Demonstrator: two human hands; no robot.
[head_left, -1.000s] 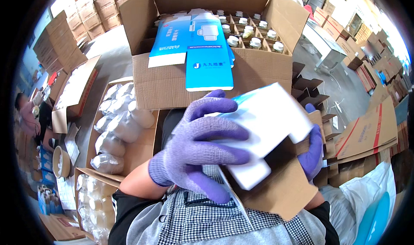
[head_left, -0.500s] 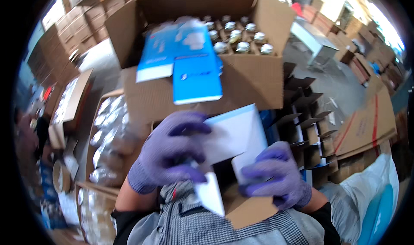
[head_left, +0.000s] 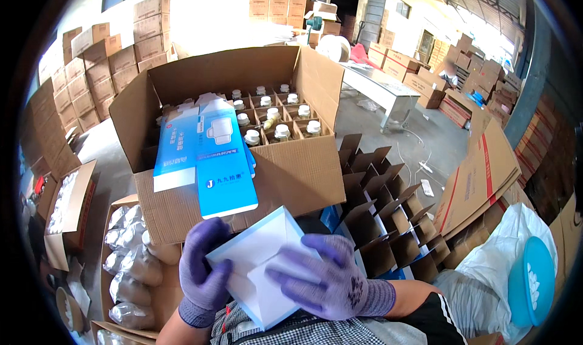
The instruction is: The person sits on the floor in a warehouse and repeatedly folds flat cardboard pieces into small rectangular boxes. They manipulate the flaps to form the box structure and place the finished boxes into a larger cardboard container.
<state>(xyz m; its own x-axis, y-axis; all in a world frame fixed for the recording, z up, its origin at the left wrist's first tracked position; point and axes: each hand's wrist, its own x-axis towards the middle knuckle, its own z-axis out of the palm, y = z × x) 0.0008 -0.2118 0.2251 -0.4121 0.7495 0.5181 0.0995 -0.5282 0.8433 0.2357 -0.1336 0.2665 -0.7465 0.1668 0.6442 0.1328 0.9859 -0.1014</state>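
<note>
Left hand [head_left: 205, 272], purple glove: fingers curled around the left edge of a white carton [head_left: 262, 266], gripping it. Carton: low centre, seemingly half-folded. Right hand [head_left: 331, 278]: fingers spread flat on the carton's face. Big box of bottles [head_left: 243, 157] at twelve o'clock; blue cartons [head_left: 212, 157] draped over its front wall.
</note>
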